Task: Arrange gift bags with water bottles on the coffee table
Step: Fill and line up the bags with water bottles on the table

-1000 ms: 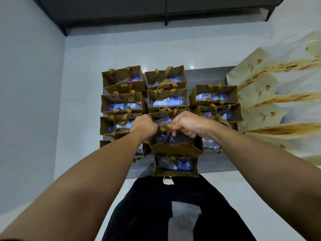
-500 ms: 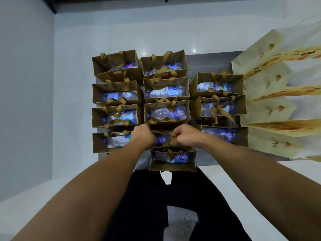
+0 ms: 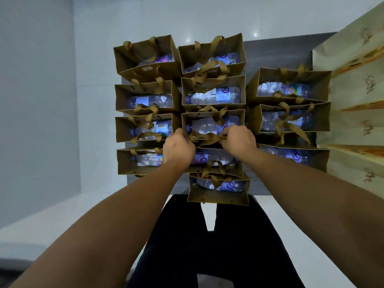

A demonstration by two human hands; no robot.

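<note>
Beside brown bags point(image 3: 291, 119), cream bags point(image 3: 357, 100) rightward

Dim, bluish light — soft overall, edges bowed by wide-angle.

A home living room: a low dark surface point(image 3: 280, 41) stands on a glossy white tiled floor point(image 3: 99, 100) beside plain walls point(image 3: 35, 80)

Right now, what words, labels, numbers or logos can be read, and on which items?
No text reads in full.
Water bottle labels: purple logo swirls, lettering too blurred to read.
Barcode on one bottle: digits too small.
Cream bags: gold script marks and orange emblems, illegible.
Brown gift bags: no print visible.
</note>
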